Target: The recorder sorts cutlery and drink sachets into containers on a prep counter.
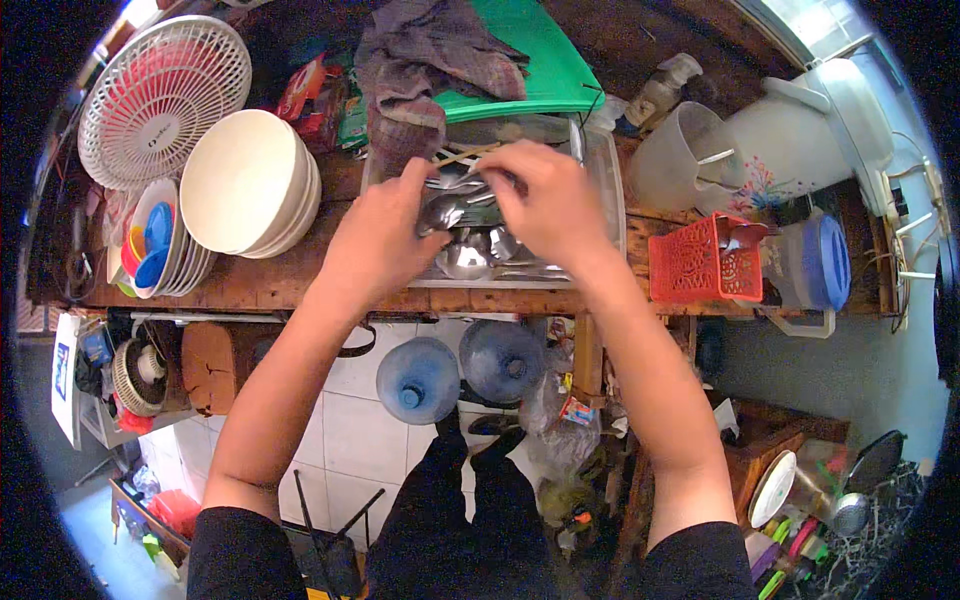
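Note:
A clear plastic bin [618,215] holds a pile of metal spoons and other cutlery [468,255]. My left hand [372,240] is at the bin's left side, with the bowls of several spoons [444,212] between its thumb and forefinger; its other fingers are hidden. From the right my right hand [552,195] reaches over the bin, its fingers curled and pinching metal cutlery whose kind is partly covered. A thin light-brown stick [465,156] lies just beyond the fingertips.
A green lid [550,60] and a dark cloth [405,75] lie behind the bin. White bowls [243,185], plates and a basket [165,100] stand left. Right are a red basket [700,265], a jug [690,150] and a blue-lidded container [825,260]. Water bottles [415,380] stand below.

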`<state>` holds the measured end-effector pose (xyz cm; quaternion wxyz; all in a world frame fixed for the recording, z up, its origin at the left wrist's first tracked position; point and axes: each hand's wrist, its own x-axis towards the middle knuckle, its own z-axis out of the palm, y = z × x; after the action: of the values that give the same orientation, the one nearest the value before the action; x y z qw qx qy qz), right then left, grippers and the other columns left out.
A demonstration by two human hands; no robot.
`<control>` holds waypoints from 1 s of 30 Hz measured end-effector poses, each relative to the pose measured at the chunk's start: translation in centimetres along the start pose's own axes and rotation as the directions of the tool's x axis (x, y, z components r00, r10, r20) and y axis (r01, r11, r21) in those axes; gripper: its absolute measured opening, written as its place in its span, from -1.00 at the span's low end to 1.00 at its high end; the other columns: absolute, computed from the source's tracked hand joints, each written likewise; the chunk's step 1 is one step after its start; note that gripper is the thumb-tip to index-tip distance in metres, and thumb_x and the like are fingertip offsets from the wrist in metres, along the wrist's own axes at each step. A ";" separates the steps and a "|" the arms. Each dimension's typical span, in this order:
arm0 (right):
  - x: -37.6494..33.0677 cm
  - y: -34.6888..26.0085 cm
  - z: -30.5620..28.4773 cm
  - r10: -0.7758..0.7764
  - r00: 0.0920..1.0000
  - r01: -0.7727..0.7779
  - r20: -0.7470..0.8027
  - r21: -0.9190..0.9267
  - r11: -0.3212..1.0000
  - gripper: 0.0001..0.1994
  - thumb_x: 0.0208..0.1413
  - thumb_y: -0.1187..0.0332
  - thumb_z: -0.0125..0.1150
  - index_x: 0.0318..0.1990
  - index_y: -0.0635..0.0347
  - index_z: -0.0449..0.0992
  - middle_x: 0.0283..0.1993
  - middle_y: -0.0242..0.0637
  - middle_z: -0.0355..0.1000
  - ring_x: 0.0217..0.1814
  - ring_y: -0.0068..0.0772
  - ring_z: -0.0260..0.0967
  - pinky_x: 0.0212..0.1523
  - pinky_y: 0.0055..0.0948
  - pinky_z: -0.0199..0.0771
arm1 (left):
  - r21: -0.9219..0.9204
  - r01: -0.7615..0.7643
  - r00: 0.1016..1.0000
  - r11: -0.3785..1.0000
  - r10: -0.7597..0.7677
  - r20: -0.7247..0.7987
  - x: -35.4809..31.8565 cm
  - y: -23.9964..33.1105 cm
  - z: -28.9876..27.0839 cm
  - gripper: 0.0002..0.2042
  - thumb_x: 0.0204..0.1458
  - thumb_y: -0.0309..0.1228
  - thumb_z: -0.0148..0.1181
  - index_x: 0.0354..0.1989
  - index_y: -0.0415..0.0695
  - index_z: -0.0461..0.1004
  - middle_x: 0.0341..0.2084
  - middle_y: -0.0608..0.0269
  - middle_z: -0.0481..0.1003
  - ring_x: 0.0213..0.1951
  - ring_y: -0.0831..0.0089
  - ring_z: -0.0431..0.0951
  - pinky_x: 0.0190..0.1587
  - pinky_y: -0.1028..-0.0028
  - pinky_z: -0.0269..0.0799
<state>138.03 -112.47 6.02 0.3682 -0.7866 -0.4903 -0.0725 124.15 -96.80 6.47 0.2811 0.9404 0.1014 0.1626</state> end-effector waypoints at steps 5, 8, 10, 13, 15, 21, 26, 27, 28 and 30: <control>0.0 0.0 -2.3 0.116 0.971 -0.070 -0.210 0.215 0.974 -0.89 0.10 0.47 0.26 -0.21 0.19 0.63 -0.24 -0.15 0.60 -0.33 -0.19 0.57 -0.32 -0.34 0.55 | 0.283 0.001 0.979 0.959 -0.058 0.194 1.2 -0.1 0.8 -0.74 -0.08 -0.48 0.31 -0.16 -0.14 0.55 -0.32 -0.08 0.62 -0.21 -0.12 0.62 -0.13 0.03 0.55; -0.7 -0.2 -3.5 0.257 0.928 -0.162 -0.270 0.329 0.930 -0.89 0.10 0.45 0.32 -0.23 0.21 0.64 -0.33 -0.25 0.62 -0.42 -0.45 0.54 -0.39 -0.44 0.51 | 0.392 0.007 0.979 0.920 -0.087 0.187 1.6 0.2 0.7 -0.80 -0.07 -0.46 0.28 -0.23 -0.15 0.58 -0.37 -0.09 0.62 -0.26 -0.13 0.63 -0.15 0.02 0.56; -1.3 -0.1 -4.3 0.314 0.914 -0.206 -0.257 0.373 0.904 -0.90 0.10 0.45 0.33 -0.23 0.21 0.64 -0.34 -0.28 0.61 -0.42 -0.49 0.53 -0.41 -0.47 0.49 | 0.338 -0.009 0.991 0.941 -0.038 0.131 1.3 0.5 0.0 -0.83 -0.03 -0.46 0.29 -0.26 -0.20 0.61 -0.44 -0.08 0.61 -0.35 -0.11 0.63 -0.22 0.10 0.58; -2.1 0.1 -4.9 0.370 0.893 -0.233 -0.257 0.441 0.867 -0.92 0.10 0.44 0.36 -0.26 0.20 0.65 -0.38 -0.34 0.60 -0.42 -0.60 0.50 -0.42 -0.53 0.45 | 0.092 0.013 0.999 0.996 -0.015 0.028 0.6 1.1 -1.6 -0.80 0.01 -0.47 0.30 -0.17 -0.17 0.63 -0.38 -0.11 0.62 -0.32 -0.05 0.64 -0.20 0.13 0.57; -2.6 0.1 -5.4 0.416 0.863 -0.222 -0.288 0.523 0.823 -0.91 0.11 0.45 0.37 -0.24 0.23 0.64 -0.39 -0.37 0.59 -0.41 -0.65 0.49 -0.39 -0.54 0.45 | 0.062 0.046 0.998 0.997 -0.049 0.047 0.6 1.9 -2.9 -0.78 0.04 -0.45 0.32 -0.13 -0.16 0.63 -0.33 -0.05 0.63 -0.30 -0.01 0.66 -0.22 0.23 0.57; -5.3 -0.4 -11.6 0.407 0.815 0.011 -0.412 0.714 0.700 -0.83 0.20 0.57 0.28 -0.06 0.25 0.57 -0.23 -0.38 0.57 -0.26 -0.63 0.50 -0.25 -0.58 0.51 | 0.183 -0.293 0.835 0.938 0.345 -0.429 2.3 8.3 -5.6 -0.85 0.10 -0.61 0.31 -0.16 -0.23 0.63 -0.29 0.21 0.67 -0.29 0.53 0.67 -0.23 0.53 0.56; -8.7 0.0 -20.0 0.348 0.757 0.034 -0.553 0.565 0.824 -0.86 0.27 0.55 0.20 -0.05 0.25 0.55 -0.21 -0.37 0.57 -0.25 -0.59 0.54 -0.20 -0.57 0.57 | -0.255 -0.504 0.766 0.825 0.291 -0.573 5.1 16.3 -4.4 -0.85 0.07 -0.68 0.30 -0.19 -0.26 0.65 -0.28 0.28 0.68 -0.24 0.63 0.64 -0.14 0.61 0.54; -9.3 0.5 -21.6 0.343 0.739 0.025 -0.580 0.533 0.846 -0.87 0.28 0.54 0.20 -0.06 0.27 0.54 -0.21 -0.37 0.56 -0.26 -0.58 0.54 -0.21 -0.58 0.57 | -0.269 -0.521 0.763 0.810 0.300 -0.573 5.7 17.9 -3.8 -0.85 0.07 -0.68 0.30 -0.19 -0.26 0.65 -0.28 0.28 0.68 -0.24 0.63 0.64 -0.14 0.61 0.54; -9.9 1.0 -23.1 0.305 0.736 0.025 -0.605 0.474 0.880 -0.88 0.28 0.54 0.21 -0.07 0.26 0.55 -0.21 -0.38 0.56 -0.26 -0.58 0.54 -0.21 -0.58 0.56 | -0.176 -0.566 0.738 0.806 0.399 -0.544 6.3 19.4 -3.2 -0.84 0.06 -0.69 0.31 -0.19 -0.27 0.65 -0.26 0.23 0.68 -0.20 0.55 0.65 -0.08 0.55 0.55; -11.1 2.3 -25.2 0.276 0.723 0.015 -0.634 0.414 0.910 -0.89 0.27 0.53 0.21 -0.08 0.25 0.55 -0.22 -0.38 0.56 -0.26 -0.58 0.54 -0.21 -0.58 0.56 | -0.031 -0.688 0.655 0.725 0.602 -0.458 7.8 21.8 -2.3 -0.85 0.04 -0.68 0.32 -0.21 -0.27 0.67 -0.25 0.19 0.68 -0.21 0.47 0.66 -0.08 0.49 0.56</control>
<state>140.47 -137.38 17.70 0.6748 -0.6486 -0.2676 -0.2290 132.68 -111.36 22.39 0.2700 0.8230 -0.2004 0.4578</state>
